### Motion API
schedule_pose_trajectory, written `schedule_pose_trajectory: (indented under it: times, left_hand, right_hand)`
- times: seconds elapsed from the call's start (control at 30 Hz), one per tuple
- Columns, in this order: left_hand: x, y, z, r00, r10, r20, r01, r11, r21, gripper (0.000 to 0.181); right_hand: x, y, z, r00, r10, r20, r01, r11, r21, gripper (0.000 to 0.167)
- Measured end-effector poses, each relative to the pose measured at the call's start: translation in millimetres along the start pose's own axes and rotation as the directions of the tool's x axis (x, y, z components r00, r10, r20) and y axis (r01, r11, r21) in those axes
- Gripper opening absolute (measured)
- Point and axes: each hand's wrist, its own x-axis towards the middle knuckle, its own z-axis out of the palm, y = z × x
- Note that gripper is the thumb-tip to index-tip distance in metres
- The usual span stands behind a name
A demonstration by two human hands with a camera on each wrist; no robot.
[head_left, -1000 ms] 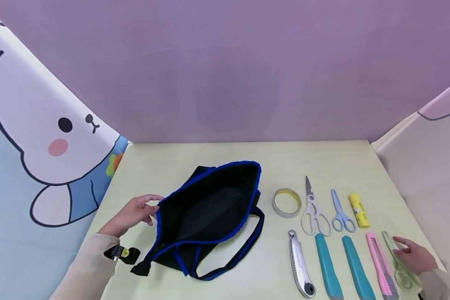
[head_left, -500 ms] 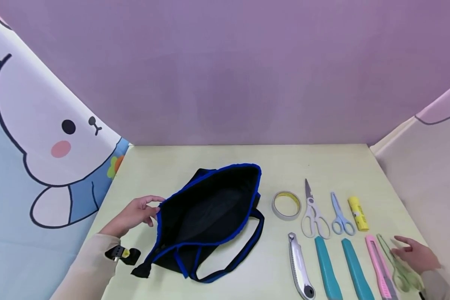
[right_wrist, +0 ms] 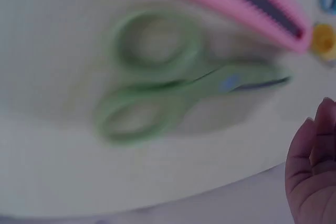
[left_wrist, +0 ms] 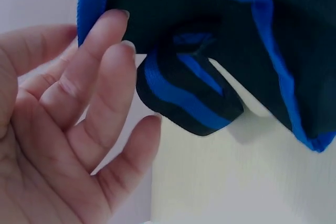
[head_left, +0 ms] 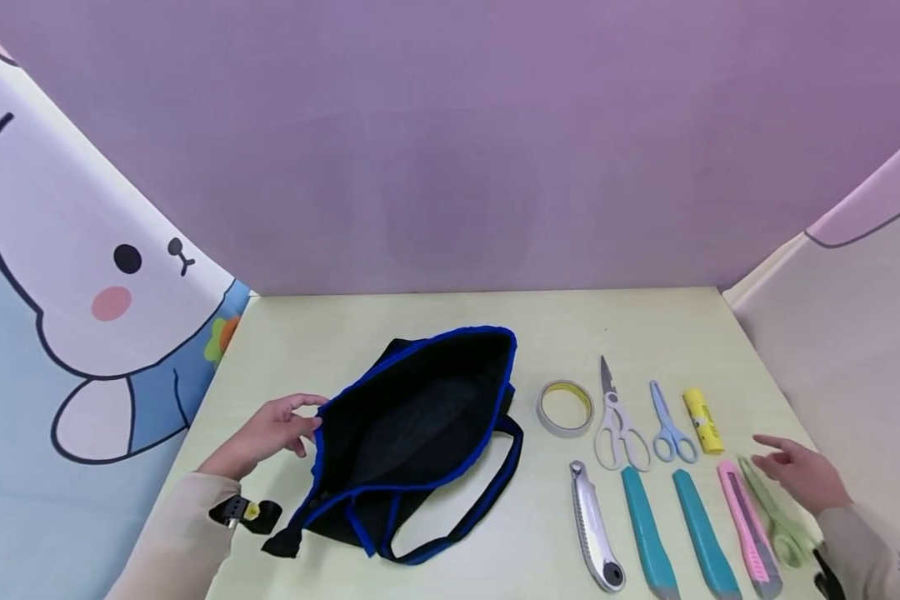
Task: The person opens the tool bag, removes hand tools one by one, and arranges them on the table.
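Note:
In the head view my left hand [head_left: 270, 429] pinches the left edge of a black cloth tote bag [head_left: 420, 417] with blue trim. The bag's mouth is spread wide, and a handle loops out on its right. Up close in the left wrist view, the fingers [left_wrist: 113, 72] lie over the blue-edged cloth [left_wrist: 94, 3]. My right hand [head_left: 802, 475] hovers at the right side of the table, its fingers relaxed and holding nothing. Nearest to it lie green scissors [head_left: 780, 525], shown whole with blades together in the right wrist view, and a yellow glue stick [head_left: 703, 421].
Right of the bag lie a tape roll [head_left: 565, 408], white-handled scissors [head_left: 618, 425], small blue scissors [head_left: 672, 429], a silver box cutter [head_left: 596, 529], two teal-handled tools [head_left: 648, 533] and a pink box cutter [head_left: 750, 533]. A purple wall [head_left: 457, 150] stands behind the table.
The right hand has come away from the green scissors, moving up and to the left, towards the glue stick. The scissors' tip has turned slightly left. The left hand keeps its hold on the bag.

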Motion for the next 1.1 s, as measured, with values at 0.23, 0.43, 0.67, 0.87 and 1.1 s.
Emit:
schedule_pose_trajectory:
  times: [0.23, 0.43, 0.67, 0.87, 1.1]
  left_hand:
    - [-0.4, -1.9, 5.7, 0.999, 0.039, 0.008, -0.039, 0.999, 0.002, 0.046]
    - [2.9, 0.9, 11.0, 1.0, 0.012, -0.001, -0.012, 1.0, -0.016, 0.044]
    - [3.6, 0.8, 9.5, 1.0, 0.024, 0.003, -0.024, 0.999, -0.027, 0.046]
    - [6.2, -0.5, 8.8, 1.0, 0.022, 0.0, -0.021, 0.999, -0.039, 0.045]
    - [4.7, 0.5, 9.3, 0.999, 0.037, -0.014, -0.038, 0.997, -0.063, 0.043]
  right_hand:
    - [26.2, -65, 18, 0.996, -0.083, 0.025, 0.077, 0.983, 0.167, 0.049]
    - [34.9, -141, 57, 0.971, -0.221, 0.089, 0.169, 0.902, 0.397, 0.044]
    - [38.4, -229, 130, 0.631, -0.775, 0.018, 0.775, 0.632, 0.031, 0.039]
    - [39.8, -268, 170, 0.273, -0.961, 0.045, 0.874, 0.228, -0.43, 0.041]
    - [43.2, -279, 179, 0.218, -0.974, 0.068, 0.827, 0.147, -0.543, 0.012]
